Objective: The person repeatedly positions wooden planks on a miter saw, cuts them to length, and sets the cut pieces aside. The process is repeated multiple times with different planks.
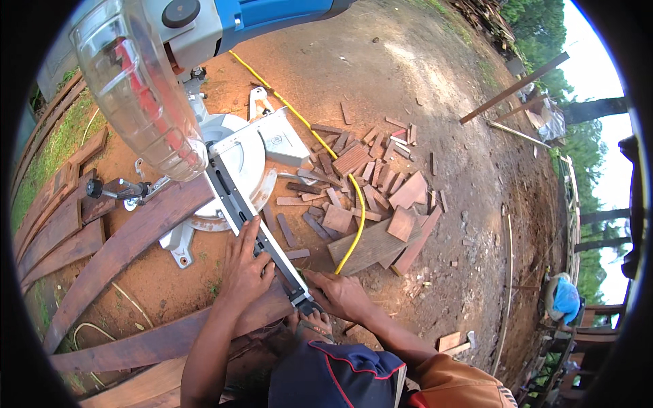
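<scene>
A mitre saw stands before me, with a blue motor housing (272,13), a clear ribbed blade guard (129,88) and a round silver base (238,146). Its long slotted metal arm (238,197) reaches toward my feet. My left hand (246,268) lies on the arm's left side, fingers stretched out and slightly apart. Close to the arm's near end, my right hand (340,296) has its fingers curled together; what they hold, if anything, is hidden. A bare foot (314,325) sits beside that end, just below my hands.
Small wood offcuts (350,160) lie in a heap right of the saw, crossed by a yellow cable (360,224). Long dark planks (122,258) spread at the left. A hammer (469,340) rests on the ground at lower right. A person in blue (563,299) is far right.
</scene>
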